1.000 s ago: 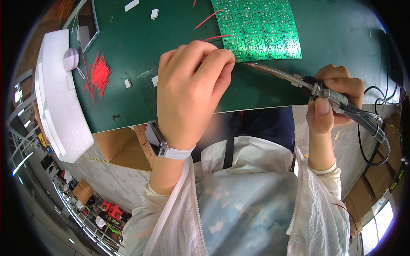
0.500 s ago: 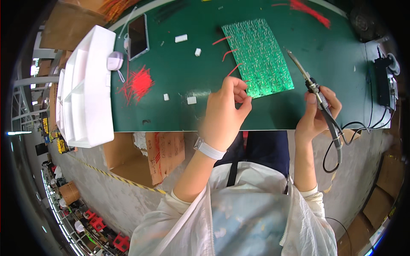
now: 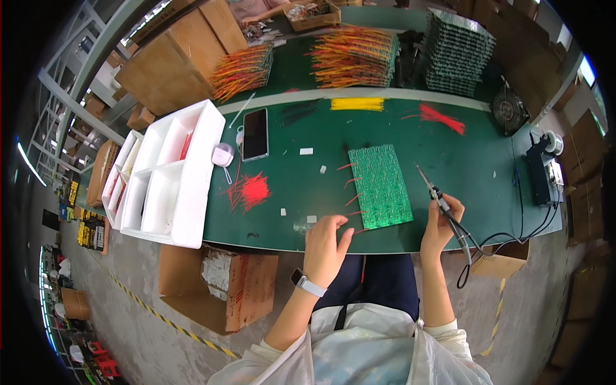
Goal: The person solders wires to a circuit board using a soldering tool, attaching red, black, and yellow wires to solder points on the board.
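A green circuit board (image 3: 382,187) lies on the bench before me, with several short red wires (image 3: 351,200) sticking out from its left edge. My left hand (image 3: 326,247) is just left of the board's near corner, close to the lowest wires. Its thumb and fingers are apart, and I see nothing between them. A soldering iron (image 3: 443,202) is gripped in my right hand (image 3: 439,228), right of the board. The iron's tip points up and left, apart from the board.
Left are a white foam tray (image 3: 204,173), phone (image 3: 255,135), earbud case (image 3: 222,154) and red wire pile (image 3: 255,190). Small white blocks (image 3: 306,151) dot the bench. Right stands a soldering station (image 3: 544,168) with cables; behind are wired-board stacks (image 3: 356,58) and a fan (image 3: 510,110).
The view has tilted up, showing more of the far bench. My left hand has drawn back left from the board's edge, uncovering more red wires. The iron stays in my right hand.
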Action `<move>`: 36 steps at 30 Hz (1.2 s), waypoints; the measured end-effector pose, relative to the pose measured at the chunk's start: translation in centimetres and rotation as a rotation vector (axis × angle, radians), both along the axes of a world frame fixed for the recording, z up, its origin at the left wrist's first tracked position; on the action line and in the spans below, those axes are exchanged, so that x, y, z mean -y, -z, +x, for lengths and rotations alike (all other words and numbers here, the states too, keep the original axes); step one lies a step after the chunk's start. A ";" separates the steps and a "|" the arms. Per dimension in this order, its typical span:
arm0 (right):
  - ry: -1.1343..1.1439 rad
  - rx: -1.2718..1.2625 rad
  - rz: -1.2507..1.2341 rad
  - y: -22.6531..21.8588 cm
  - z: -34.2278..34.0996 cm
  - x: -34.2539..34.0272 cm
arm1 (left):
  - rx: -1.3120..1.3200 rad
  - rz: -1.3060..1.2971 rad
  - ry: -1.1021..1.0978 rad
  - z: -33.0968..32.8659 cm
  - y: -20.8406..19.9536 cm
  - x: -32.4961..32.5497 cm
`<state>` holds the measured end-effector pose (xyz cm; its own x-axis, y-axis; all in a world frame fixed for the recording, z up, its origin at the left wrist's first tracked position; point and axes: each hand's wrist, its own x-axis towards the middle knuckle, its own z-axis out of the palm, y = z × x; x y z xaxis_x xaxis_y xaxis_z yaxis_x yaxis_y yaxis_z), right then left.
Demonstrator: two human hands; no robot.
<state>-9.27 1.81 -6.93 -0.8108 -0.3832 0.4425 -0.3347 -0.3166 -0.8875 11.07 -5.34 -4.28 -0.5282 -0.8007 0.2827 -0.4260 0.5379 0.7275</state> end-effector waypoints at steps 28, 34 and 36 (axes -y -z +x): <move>0.159 0.003 0.014 -0.7 0.1 0.8 | -0.576 0.799 1.014 4.8 -5.9 2.3; 0.141 0.045 0.009 -0.7 0.3 0.6 | -0.512 0.023 2.238 7.1 -17.4 0.8; 0.134 0.058 0.009 -0.6 0.3 0.6 | -0.283 -0.076 1.798 7.1 -19.6 0.0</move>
